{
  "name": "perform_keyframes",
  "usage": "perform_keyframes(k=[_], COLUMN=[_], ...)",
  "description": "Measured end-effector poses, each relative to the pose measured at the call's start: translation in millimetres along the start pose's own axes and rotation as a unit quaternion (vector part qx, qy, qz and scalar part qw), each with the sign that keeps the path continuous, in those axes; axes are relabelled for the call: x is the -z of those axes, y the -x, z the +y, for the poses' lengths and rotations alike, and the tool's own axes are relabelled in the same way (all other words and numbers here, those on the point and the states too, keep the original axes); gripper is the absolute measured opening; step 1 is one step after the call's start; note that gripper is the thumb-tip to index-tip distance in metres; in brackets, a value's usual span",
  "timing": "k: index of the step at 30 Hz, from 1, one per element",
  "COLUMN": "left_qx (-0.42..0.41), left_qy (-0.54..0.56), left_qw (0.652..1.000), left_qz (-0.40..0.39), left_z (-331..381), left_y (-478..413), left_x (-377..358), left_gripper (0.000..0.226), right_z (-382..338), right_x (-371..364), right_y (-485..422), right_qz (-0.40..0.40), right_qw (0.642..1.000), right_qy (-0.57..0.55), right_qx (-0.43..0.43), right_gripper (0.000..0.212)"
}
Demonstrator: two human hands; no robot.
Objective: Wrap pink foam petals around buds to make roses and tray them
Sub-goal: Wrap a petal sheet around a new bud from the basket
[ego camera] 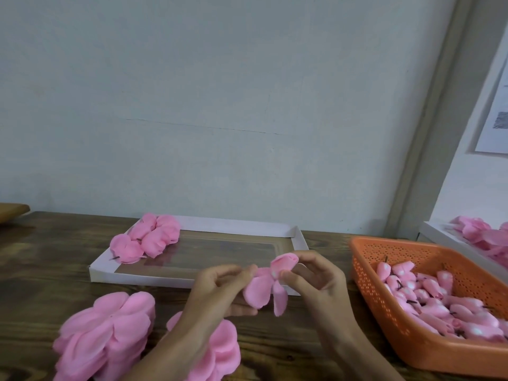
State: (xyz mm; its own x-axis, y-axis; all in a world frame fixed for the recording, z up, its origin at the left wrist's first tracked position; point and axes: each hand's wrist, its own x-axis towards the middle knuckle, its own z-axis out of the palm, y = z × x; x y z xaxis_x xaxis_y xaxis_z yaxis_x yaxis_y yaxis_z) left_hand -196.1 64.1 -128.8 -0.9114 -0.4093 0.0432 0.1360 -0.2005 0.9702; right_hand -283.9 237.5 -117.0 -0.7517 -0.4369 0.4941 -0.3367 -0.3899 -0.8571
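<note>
pink foam bud (284,264) on soft pink foam petals (259,292): over near rim of shallow white cardboard tray (132,277), between both hands | right hand (316,281): pinches bud | left hand (220,284): pinches petals

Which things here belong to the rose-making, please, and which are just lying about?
Job: held bud, petal piece, petal stacks, orange basket of buds, white tray with finished roses.
Lying about: brown wooden edge far left, paper sheet on wall.

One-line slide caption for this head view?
Left hand and right hand wrap petals around a bud, white tray of roses behind, orange basket of buds beside.
</note>
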Motion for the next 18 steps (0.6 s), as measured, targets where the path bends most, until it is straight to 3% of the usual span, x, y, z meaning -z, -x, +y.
perform_keyframes(k=[5,10,18], left_qx=[-0.013,-0.038,-0.190], left_qy=[0.017,0.026,-0.040], left_qw=[1.000,0.998,0.978], left_qz=[-0.012,0.037,0.078], left_z=[-2,0,1], left_y=[-1,0,12], left_x=[2,1,-11], left_gripper=[0.045,0.027,0.011], right_z=[2,-1,-5], right_x=[4,3,-4], right_y=[0,0,3], right_qz=[-0.017,-0.058,-0.112], right_qw=[1.000,0.998,0.993], right_qy=[0.013,0.018,0.011], right_qx=[-0.014,-0.026,-0.019], right_gripper=[0.018,0.025,0.019])
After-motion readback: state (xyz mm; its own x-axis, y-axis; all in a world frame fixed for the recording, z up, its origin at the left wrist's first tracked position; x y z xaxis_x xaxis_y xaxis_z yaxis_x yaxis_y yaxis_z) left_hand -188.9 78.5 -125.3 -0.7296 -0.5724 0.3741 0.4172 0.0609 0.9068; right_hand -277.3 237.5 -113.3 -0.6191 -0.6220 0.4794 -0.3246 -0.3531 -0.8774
